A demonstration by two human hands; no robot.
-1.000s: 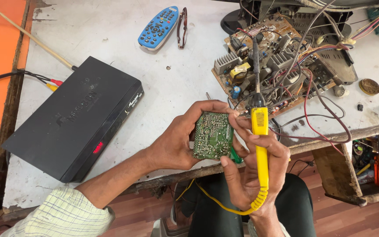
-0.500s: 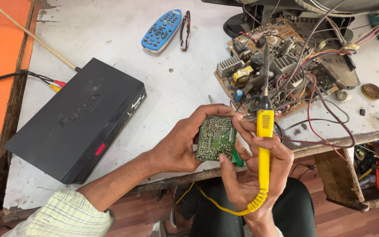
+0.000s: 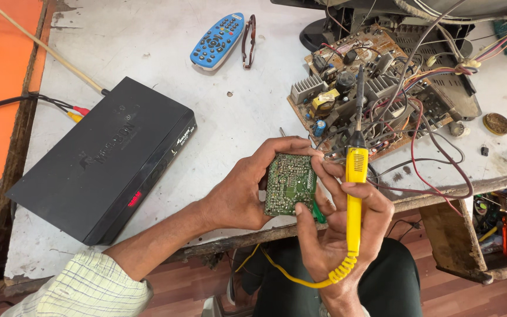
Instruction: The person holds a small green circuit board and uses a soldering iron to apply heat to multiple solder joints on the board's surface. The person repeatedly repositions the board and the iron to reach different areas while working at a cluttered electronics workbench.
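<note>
The left hand (image 3: 239,196) clamps the small green circuit board (image 3: 290,185) by its edges, solder side up, just off the counter's (image 3: 148,64) near edge. Touching the board's right edge, the right hand (image 3: 341,235) closes its grip around the yellow soldering iron (image 3: 354,199). The iron's long axis stands nearly upright beside the board, tip pointing toward the counter's far edge, over the big open chassis board (image 3: 382,88). Against the earlier frames, both hands and the iron sit almost unchanged; only the view has shifted slightly.
</note>
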